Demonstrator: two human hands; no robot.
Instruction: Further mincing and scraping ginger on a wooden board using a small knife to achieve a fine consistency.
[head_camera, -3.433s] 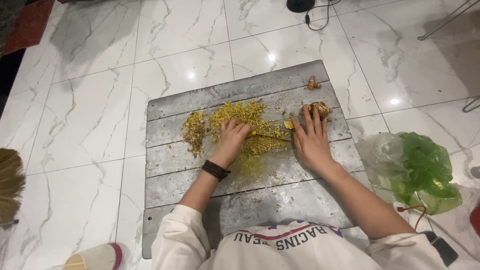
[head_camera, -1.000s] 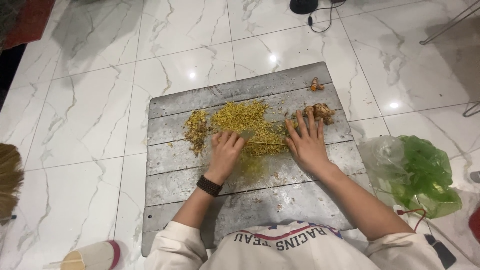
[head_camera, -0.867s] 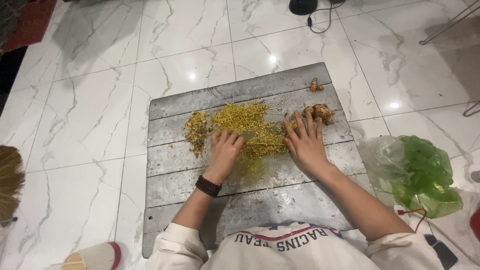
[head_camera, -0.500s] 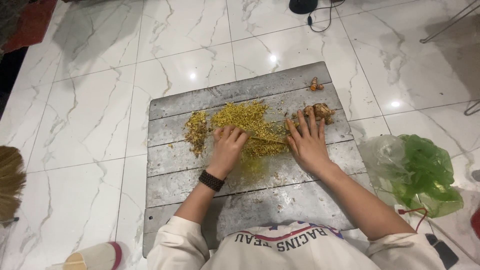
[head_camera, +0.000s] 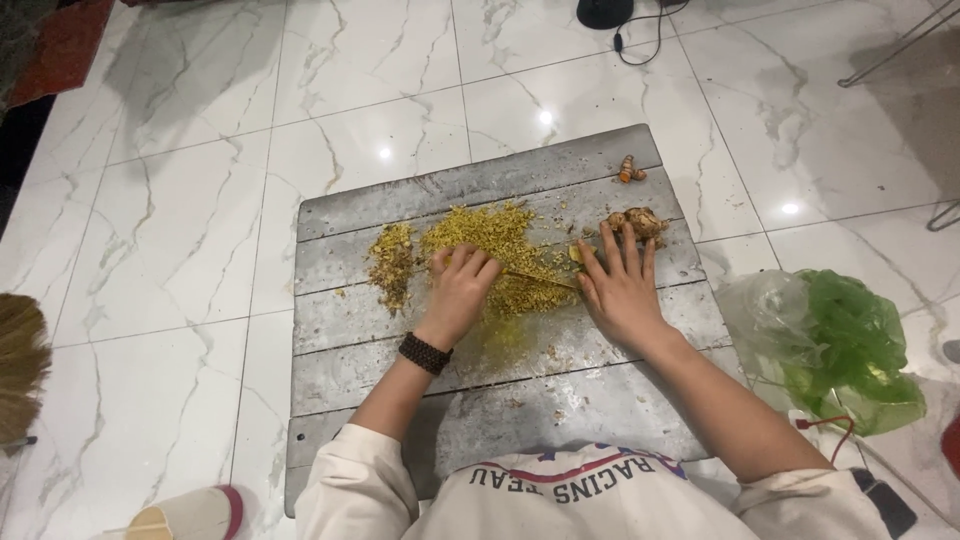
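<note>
left hand (head_camera: 460, 290) is gripping a knife (head_camera: 535, 278) over the yellow chopped pile (head_camera: 490, 240) mid-board (head_camera: 480, 410). right hand (head_camera: 620, 290) is lying flat and open on the blade tip. most is looking minced; whole roots (head_camera: 636, 220) are sitting uncut beside the right fingers.
</note>
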